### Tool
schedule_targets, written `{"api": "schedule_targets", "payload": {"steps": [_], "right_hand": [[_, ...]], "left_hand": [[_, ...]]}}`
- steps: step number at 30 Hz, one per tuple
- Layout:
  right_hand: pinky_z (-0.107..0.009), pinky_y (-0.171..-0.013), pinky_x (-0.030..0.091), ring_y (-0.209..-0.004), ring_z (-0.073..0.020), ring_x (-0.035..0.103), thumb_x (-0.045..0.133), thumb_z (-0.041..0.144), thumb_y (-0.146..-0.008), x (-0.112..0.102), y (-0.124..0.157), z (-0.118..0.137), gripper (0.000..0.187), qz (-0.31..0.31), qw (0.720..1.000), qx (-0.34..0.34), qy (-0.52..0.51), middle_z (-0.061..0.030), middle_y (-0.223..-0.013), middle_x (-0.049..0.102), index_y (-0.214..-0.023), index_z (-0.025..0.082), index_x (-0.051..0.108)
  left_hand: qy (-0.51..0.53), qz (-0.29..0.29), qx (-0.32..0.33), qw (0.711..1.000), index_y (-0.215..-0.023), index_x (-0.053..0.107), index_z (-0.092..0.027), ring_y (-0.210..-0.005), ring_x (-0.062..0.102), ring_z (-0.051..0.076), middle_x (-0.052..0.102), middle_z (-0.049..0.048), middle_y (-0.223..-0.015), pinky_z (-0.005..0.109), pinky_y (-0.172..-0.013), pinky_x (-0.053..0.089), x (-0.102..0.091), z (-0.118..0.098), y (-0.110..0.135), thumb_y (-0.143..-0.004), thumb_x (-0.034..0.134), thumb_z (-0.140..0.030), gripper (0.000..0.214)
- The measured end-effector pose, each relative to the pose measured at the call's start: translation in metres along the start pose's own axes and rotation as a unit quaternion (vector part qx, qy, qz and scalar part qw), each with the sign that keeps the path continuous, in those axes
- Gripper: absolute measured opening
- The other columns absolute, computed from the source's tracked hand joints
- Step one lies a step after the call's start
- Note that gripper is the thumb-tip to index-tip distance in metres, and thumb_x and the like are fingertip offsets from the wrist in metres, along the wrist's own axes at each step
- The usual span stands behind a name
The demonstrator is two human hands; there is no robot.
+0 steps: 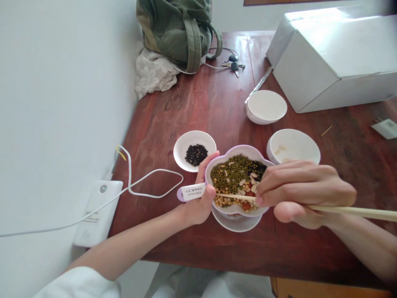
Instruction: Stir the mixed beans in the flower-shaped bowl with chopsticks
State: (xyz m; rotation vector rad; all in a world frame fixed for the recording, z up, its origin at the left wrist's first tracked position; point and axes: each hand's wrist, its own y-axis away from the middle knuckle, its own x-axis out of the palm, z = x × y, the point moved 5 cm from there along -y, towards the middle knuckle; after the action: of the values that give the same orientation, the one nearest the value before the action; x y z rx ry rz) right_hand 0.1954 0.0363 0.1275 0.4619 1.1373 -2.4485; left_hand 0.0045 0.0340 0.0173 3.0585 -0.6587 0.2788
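Observation:
My left hand [200, 198] grips the left side and handle of a lilac flower-shaped bowl [231, 152] filled with mixed beans: green, yellow, red and pale ones. My right hand [305, 190] is closed on a pair of wooden chopsticks [356, 212], whose tips reach left into the mixed beans [235, 178]. A small white dish [194, 150] with black beans [196, 154] sits just left of the bowl. Another white dish [293, 145] with a few pale seeds is behind my right hand. Farther back sits a third white dish [266, 106].
The wooden table [214, 103] runs along a white wall. A green bag [180, 29] on flowered cloth and keys [233, 65] lie at the far end. A large white box [335, 58] stands at the back right. A white charger [99, 211] with cable lies left.

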Motion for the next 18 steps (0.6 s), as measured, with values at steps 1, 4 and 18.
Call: {"api": "schedule_targets", "payload": {"steps": [1, 4, 18], "right_hand": [[-0.026, -0.059, 0.057, -0.065, -0.0138, 0.074, 0.059, 0.038, -0.112, -0.0001, 0.0001, 0.0007, 0.042, 0.003, 1.0, 0.0, -0.005, -0.0069, -0.07, 0.075, -0.08, 0.015, 0.073], [-0.025, -0.059, 0.057, -0.065, -0.0135, 0.075, 0.06, 0.039, -0.111, -0.0016, 0.0, 0.002, 0.042, 0.015, 1.0, 0.002, -0.02, -0.0071, -0.07, 0.076, -0.08, 0.014, 0.073], [-0.027, -0.054, 0.052, -0.06, -0.0139, 0.072, 0.061, 0.035, -0.111, -0.0036, -0.0001, 0.0013, 0.041, 0.026, 0.998, 0.021, -0.055, -0.007, -0.069, 0.074, -0.077, 0.013, 0.072]], "left_hand": [[0.0, -0.003, 0.0, 1.0, -0.17, 0.039, -0.029, -0.148, 0.061, 0.035, 0.068, 0.0151, -0.152, 0.055, -0.128, 0.049, -0.0003, 0.0, 0.0005, -0.104, 0.047, -0.076, 0.082], [0.017, 0.001, 0.006, 1.0, -0.171, 0.036, -0.029, -0.146, 0.062, 0.035, 0.064, 0.0157, -0.157, 0.055, -0.127, 0.05, 0.0002, -0.0012, 0.0009, -0.105, 0.048, -0.075, 0.082], [0.057, 0.006, 0.001, 0.998, -0.175, 0.023, -0.036, -0.15, 0.059, 0.035, 0.055, 0.0121, -0.167, 0.056, -0.124, 0.053, 0.0028, -0.0003, 0.0029, -0.106, 0.053, -0.07, 0.083]]}}
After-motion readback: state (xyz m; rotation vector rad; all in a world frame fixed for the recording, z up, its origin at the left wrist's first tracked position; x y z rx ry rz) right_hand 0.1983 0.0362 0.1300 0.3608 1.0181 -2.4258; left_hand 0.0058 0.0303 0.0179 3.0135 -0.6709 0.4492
